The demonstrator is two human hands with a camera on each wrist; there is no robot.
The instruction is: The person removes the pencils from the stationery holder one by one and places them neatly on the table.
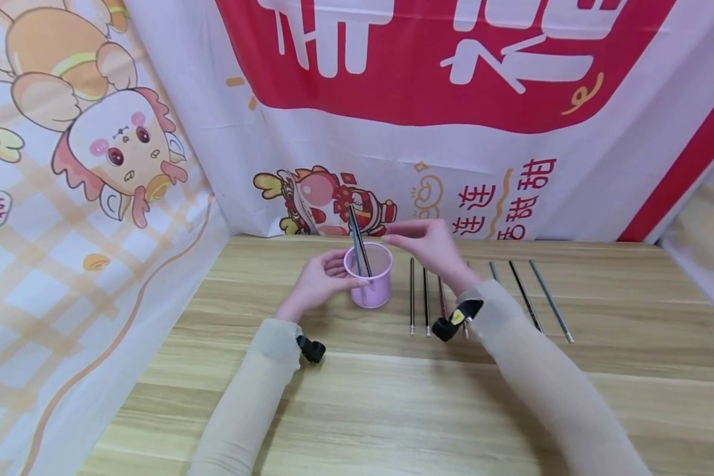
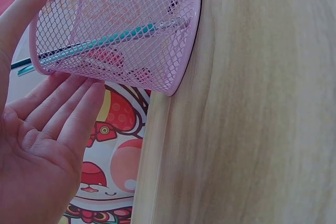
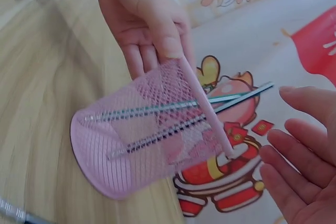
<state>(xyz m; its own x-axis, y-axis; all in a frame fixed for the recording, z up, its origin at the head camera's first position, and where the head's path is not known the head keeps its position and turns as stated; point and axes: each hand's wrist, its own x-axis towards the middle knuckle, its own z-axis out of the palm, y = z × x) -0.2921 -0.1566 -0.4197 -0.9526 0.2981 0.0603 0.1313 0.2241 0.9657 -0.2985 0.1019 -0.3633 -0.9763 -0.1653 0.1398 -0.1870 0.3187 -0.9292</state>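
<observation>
A pink mesh pen holder (image 1: 371,294) stands upright on the table near its back edge. My left hand (image 1: 318,283) holds it from the left, thumb at the near side of the rim and fingers along the far side. Inside lean two pencils, a teal one (image 2: 113,39) and a black one (image 3: 247,97), their upper ends sticking out past the rim. Just right of the opening, my right hand (image 1: 428,246) hovers with its fingers (image 3: 291,179) extended and nothing in them.
Several pencils lie in a row right of the holder, among them a black pencil (image 1: 412,297) and a grey-blue pencil (image 1: 550,299). My right forearm passes over part of the row. Printed cloth (image 1: 345,145) hangs behind the table (image 1: 363,396) and along its left side.
</observation>
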